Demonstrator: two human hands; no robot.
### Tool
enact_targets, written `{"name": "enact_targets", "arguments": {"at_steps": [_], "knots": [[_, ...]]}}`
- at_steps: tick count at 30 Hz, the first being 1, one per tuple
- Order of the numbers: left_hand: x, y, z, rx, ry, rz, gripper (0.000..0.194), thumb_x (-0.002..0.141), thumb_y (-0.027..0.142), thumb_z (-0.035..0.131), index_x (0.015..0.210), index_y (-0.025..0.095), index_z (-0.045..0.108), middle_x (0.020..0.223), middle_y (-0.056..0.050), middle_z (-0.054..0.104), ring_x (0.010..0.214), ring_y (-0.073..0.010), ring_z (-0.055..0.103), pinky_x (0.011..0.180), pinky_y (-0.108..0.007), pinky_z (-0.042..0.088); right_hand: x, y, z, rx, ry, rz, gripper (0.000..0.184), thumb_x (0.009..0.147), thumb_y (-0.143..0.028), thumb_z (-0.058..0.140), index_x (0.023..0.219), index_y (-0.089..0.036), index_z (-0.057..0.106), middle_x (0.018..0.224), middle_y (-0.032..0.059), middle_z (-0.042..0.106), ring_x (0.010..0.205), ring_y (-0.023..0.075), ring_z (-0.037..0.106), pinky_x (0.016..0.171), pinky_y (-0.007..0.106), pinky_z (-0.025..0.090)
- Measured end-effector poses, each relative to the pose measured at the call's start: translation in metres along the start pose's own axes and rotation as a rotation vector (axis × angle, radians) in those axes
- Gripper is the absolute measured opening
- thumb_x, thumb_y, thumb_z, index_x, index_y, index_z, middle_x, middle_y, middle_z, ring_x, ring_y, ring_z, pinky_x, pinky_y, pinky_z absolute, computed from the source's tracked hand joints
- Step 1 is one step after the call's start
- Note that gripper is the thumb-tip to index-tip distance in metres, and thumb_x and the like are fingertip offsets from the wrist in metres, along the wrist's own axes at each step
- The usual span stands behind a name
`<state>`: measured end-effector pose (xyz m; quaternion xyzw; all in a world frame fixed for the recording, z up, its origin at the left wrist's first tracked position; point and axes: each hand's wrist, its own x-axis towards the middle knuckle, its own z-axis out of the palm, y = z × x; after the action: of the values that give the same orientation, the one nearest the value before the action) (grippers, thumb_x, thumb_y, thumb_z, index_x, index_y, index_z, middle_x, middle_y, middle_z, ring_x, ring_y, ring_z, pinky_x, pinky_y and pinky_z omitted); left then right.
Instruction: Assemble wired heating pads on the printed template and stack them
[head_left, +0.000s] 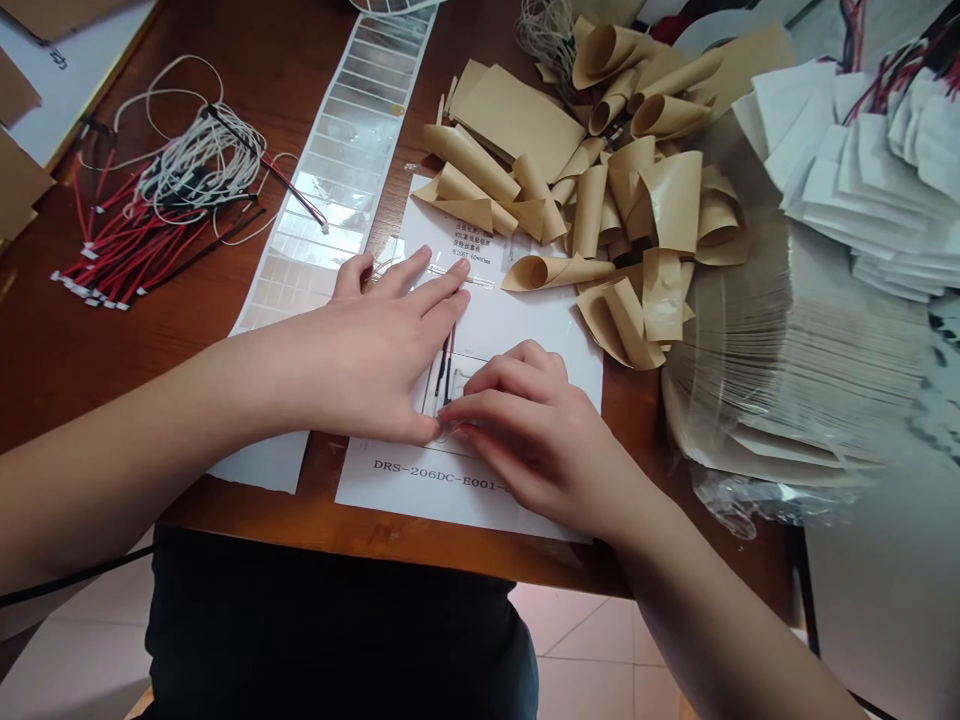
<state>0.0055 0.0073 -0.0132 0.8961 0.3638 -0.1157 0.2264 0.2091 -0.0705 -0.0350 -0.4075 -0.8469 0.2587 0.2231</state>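
Observation:
A printed white sheet (555, 320) lies at the table's front edge, bearing a drawing and the text "DRS-206DC-E001". My left hand (382, 340) rests on it palm down, fingers spread, over red and black wires (448, 365) that run down the sheet. My right hand (525, 420) is closed, thumb and forefinger pinching near the lower ends of these wires. A thin pale wire shows at its fingertips, close to my left thumb. What exactly the pinch holds is partly hidden. Clear tape (472, 281) crosses the sheet by my left fingertips.
Left lies a tangled bundle of red, black and white wires (187, 190). A strip of clear labels (360, 120) runs beside the sheet. Curled brown paper pieces (592, 205) crowd the right, before a plastic-wrapped stack of sheets (795, 350) and white packets with wires (847, 180).

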Motion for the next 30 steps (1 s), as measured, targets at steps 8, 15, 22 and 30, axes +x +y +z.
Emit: {"name": "enact_targets", "arguments": {"at_steps": [8,15,22,30], "knots": [[0.0006,-0.0024,0.0016,-0.01,0.005,0.009,0.107,0.079,0.066,0.061,0.167,0.019,0.022,0.178,-0.012,0.002,0.161,-0.0485,-0.003,0.127,-0.067,-0.001,0.0007,0.0015,-0.001,-0.015,-0.029,0.015,0.012,0.101,-0.021,0.059,0.097,-0.024,0.07,0.094,0.0046,0.069,0.093,0.0225,0.055,0.081,0.042,0.042],[0.0007,-0.0027,0.0003,-0.013,-0.011,0.007,0.108,0.078,0.065,0.063,0.166,0.019,0.022,0.178,-0.012,0.002,0.161,-0.0484,-0.004,0.126,-0.068,0.001,0.0008,0.0003,-0.0004,-0.009,-0.011,0.026,0.012,0.097,-0.015,0.06,0.09,-0.023,0.066,0.092,0.0032,0.068,0.09,0.0212,0.055,0.079,0.041,0.04],[0.0008,-0.0052,0.0,-0.015,-0.008,0.026,0.107,0.079,0.065,0.064,0.167,0.021,0.021,0.178,-0.011,0.002,0.161,-0.0478,-0.005,0.126,-0.068,0.001,-0.0001,0.0011,0.0,-0.015,-0.015,0.022,0.011,0.096,-0.016,0.06,0.09,-0.023,0.067,0.091,0.0036,0.068,0.09,0.022,0.055,0.08,0.041,0.042],[0.0014,-0.0076,0.0,-0.006,-0.011,0.023,0.109,0.079,0.069,0.063,0.167,0.021,0.02,0.178,-0.012,0.002,0.162,-0.0475,-0.003,0.126,-0.068,0.0,-0.0001,0.0017,-0.0002,-0.024,-0.022,0.01,0.011,0.097,-0.016,0.06,0.092,-0.023,0.068,0.091,0.0046,0.069,0.09,0.0221,0.054,0.079,0.041,0.041]]}}
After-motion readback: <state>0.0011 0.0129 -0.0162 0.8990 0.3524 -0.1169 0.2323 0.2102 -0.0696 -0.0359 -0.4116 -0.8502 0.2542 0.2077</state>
